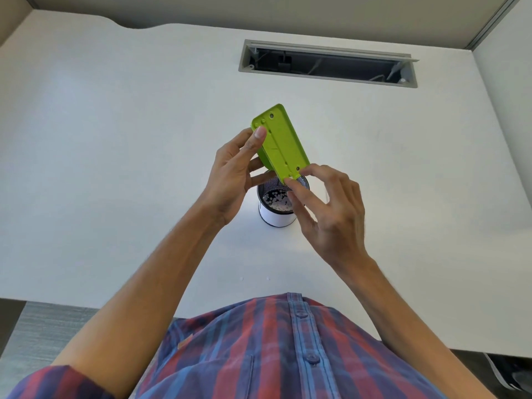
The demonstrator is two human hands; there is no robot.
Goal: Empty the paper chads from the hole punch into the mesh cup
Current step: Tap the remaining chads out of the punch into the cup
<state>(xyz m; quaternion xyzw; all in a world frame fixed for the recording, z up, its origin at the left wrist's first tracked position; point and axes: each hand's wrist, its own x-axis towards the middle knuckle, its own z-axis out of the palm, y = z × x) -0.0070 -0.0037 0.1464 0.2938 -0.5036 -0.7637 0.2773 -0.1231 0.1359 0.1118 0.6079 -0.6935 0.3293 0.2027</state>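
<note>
A lime-green hole punch [280, 141] is held tilted in the air above the desk, its flat underside facing me and its lower end over the mesh cup [276, 217]. My left hand [233, 174] grips its left edge, thumb pressed near the upper end. My right hand [325, 205] pinches the lower end with thumb and fingertips, right over the cup's rim. The black mesh cup with a white lower band stands on the white desk [115, 139] and holds many small white paper chads [277, 201]. My right hand hides part of its rim.
An open grey cable slot [328, 63] is set into the desk at the back. Two tiny white chads [254, 279] lie near the desk's front edge. My plaid shirt [273, 349] fills the bottom of the view.
</note>
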